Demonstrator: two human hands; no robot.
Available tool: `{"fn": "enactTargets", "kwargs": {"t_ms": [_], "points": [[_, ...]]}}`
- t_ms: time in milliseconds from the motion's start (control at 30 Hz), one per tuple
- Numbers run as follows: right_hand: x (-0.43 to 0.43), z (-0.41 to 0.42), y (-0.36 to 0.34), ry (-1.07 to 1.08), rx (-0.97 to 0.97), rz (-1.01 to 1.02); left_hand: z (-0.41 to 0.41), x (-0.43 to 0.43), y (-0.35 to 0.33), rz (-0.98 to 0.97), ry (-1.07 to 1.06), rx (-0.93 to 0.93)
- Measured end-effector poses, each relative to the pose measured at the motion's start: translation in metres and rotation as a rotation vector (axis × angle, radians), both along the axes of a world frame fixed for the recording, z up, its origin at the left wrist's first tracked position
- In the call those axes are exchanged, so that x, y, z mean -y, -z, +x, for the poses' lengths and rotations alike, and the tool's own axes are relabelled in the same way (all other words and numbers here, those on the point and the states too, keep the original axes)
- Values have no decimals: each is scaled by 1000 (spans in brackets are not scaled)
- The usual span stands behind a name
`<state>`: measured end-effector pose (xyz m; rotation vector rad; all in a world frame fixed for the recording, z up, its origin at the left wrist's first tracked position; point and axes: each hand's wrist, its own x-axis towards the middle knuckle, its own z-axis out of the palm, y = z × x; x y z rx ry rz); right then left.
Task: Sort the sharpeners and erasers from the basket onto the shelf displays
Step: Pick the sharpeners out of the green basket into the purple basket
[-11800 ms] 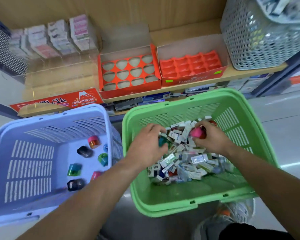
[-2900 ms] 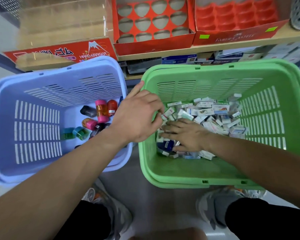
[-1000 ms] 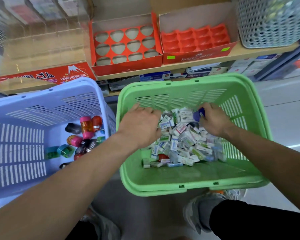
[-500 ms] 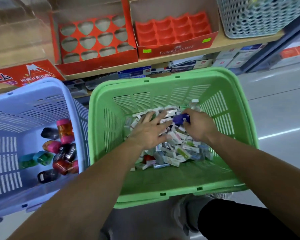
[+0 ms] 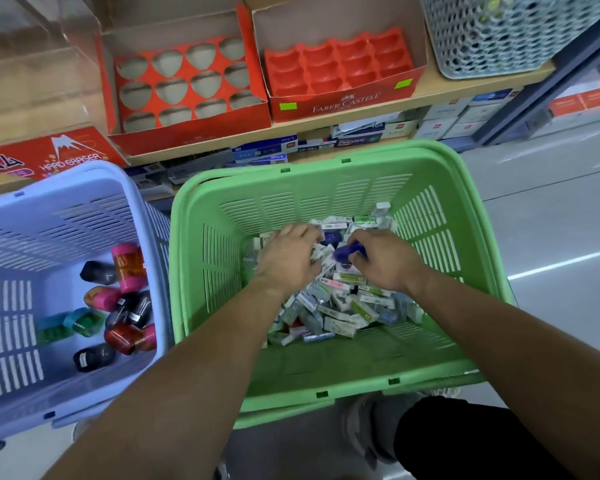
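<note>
Left hand (image 5: 288,261) deeper among erasers (image 5: 340,306) in green basket (image 5: 326,199), grasp unclear; right hand's (image 5: 385,266) fingers (image 5: 359,237) round blue sharpener (image 5: 349,252).

Baskets: three. One green basket (image 5: 430,174), one lavender basket (image 5: 66,188), one grey mesh basket (image 5: 482,36).
Red display boxes: two. One cut-out box (image 5: 191,135), one Faber-Castell box (image 5: 343,103).
Openings in cut-out box: twelve, in three rows of four.
Recesses in Faber-Castell box: twelve, in three rows of four.
Hard Eraser box (image 5: 49,161): one.
Clear display case (image 5: 39,64): one.
Sharpeners (image 5: 129,265) in lavender basket: about ten. They overlap, so the exact count is uncertain.
Blue sharpener (image 5: 349,252): one, held in the right hand (image 5: 385,265).
Erasers (image 5: 343,306) in green basket: several dozen in a heap, too many to count singly.
Hands: two, counting the left hand (image 5: 288,261).
</note>
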<state>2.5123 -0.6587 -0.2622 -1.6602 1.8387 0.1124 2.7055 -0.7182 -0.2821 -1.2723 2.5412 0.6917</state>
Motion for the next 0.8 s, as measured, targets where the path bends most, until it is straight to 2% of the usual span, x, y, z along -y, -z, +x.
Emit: {"fn": "enactTargets", "kwargs": {"t_ms": [100,200,267,367,467,600,700,800], "points": [[-2,5,-11,0,10,70,1,-2,13,174,84,-19],[-10,6,-21,0,-11,170,10,-10,22,138,119,37],[-13,2,-23,77,-29,93,12,-10,18,122,100,25],[-10,-9,-15,195,-61,-160,12,-7,6,92,87,88],[-6,-4,-6,143,43,-56,9,-2,0,114,-30,54],[-11,4,-3,23,-90,50,-10,0,3,164,-135,-120],[-16,1,-6,143,-175,23,-26,-7,12,402,-338,-251],[-23,-1,-5,282,-153,-49,-36,-12,29,452,-355,-222]]}}
